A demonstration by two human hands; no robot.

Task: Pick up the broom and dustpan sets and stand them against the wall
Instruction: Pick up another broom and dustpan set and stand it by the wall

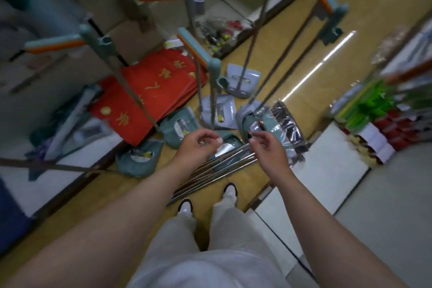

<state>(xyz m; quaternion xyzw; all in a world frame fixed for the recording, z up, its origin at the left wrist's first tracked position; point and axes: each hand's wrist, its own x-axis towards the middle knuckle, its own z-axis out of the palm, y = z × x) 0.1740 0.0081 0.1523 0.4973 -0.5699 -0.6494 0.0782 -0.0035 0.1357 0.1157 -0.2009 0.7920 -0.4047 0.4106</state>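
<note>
Several broom and dustpan sets stand upright ahead of me, their teal and orange handle tops (198, 51) leaning toward the camera. Their dustpans (243, 82) rest on the yellow floor by the wall. One teal dustpan (138, 159) sits at the left. A bundle of metal poles (210, 175) lies flat on the floor just past my shoes. My left hand (196, 147) hovers over that bundle with fingers loosely curled and holds nothing. My right hand (266, 149) hovers beside it, also loosely curled, with nothing visibly in it. The frame is blurred.
A stack of red mats with gold lettering (159, 91) lies left of the dustpans. A black and silver packet (289, 128) lies to the right. Shelves with green and red goods (374, 112) line the right side. A low white ledge (70, 170) runs along the left.
</note>
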